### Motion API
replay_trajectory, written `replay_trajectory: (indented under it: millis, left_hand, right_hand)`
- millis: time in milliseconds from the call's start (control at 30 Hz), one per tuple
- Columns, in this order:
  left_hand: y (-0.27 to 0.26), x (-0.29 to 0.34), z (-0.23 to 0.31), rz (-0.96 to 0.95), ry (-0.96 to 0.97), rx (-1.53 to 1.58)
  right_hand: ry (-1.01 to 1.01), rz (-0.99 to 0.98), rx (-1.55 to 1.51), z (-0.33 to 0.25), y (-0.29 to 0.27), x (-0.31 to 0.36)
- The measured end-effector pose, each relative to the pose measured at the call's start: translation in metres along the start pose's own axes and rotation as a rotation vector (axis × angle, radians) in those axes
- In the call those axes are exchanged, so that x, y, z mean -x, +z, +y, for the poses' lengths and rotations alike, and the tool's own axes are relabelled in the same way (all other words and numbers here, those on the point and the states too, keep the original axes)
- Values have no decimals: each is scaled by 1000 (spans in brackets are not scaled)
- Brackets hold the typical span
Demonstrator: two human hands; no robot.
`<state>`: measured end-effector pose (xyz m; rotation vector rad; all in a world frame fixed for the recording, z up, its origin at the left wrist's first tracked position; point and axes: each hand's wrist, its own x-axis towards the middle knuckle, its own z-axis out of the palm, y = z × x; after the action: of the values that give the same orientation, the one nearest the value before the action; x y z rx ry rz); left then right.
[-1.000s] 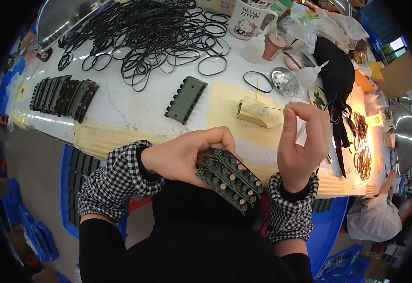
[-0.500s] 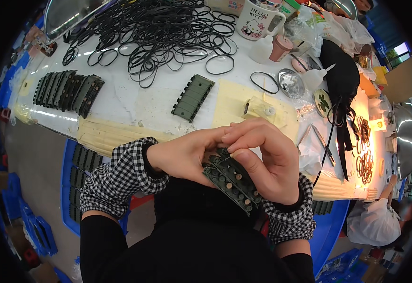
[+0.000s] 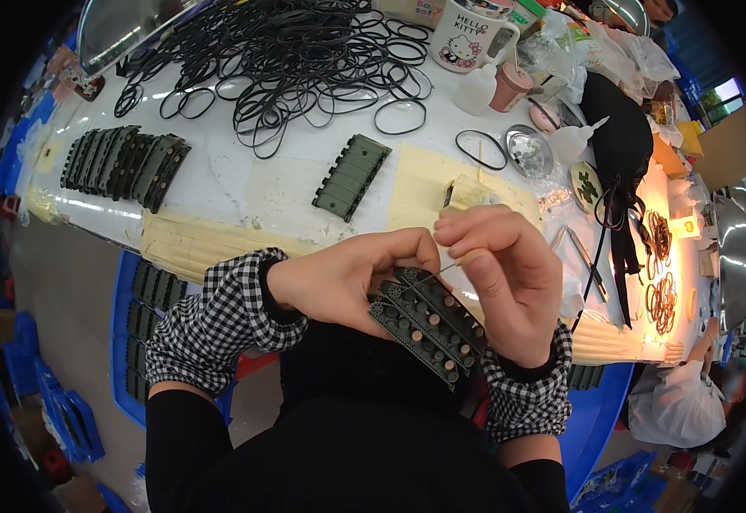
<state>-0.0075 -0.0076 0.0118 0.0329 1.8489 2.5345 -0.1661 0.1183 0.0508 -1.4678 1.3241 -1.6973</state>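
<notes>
My left hand [image 3: 339, 278] is closed around a dark green plastic part [image 3: 431, 329], held tilted close to my body. Its upturned side carries rows of round studs, some with tan ends, and toothed edges. My right hand [image 3: 510, 274] pinches a thin needle-like rod [image 3: 449, 267] between thumb and fingers. The rod runs down toward the upper end of the part; whether its tip touches cannot be told. On the table beyond my hands lies a single green ribbed section [image 3: 352, 178]. A row of similar green sections [image 3: 123, 168] stands at the left.
A large tangle of black rubber bands [image 3: 305, 68] covers the back of the table. To the right are a white mug [image 3: 465, 38], a round metal dish [image 3: 528, 150], a black cap [image 3: 616, 124] and tweezers [image 3: 587, 261]. Blue trays [image 3: 121, 363] sit below the table edge.
My right hand has moved right and away from the green part, uncovering more of its studs. The thin rod now shows between my right fingertips and the part. My left hand stays nearly still.
</notes>
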Motion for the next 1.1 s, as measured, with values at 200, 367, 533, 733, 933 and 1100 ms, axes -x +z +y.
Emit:
replay_trajectory:
  millis: [200,367,533,733,933,1100]
  left_hand:
    - [-3,0,-3,5,66,7]
    - [-1,5,7,262,199,-125]
    - [-8,4,0,377,401,-211]
    - [-11,7,4,432,488,-491]
    - [10,9,34,452,504,-902]
    - [25,13,42,507,549,-585]
  right_hand:
    - [-211,309,722,8,-38,-6]
    - [-324,258,1041,21,-45,-11]
    - [-250,171,1078,21,-48,-10]
    - [-297,-71,836,-24,-34,-6]
    - [-334,-207,897,-13,-11,1]
    - [-242,-85,451,-7,-3,5]
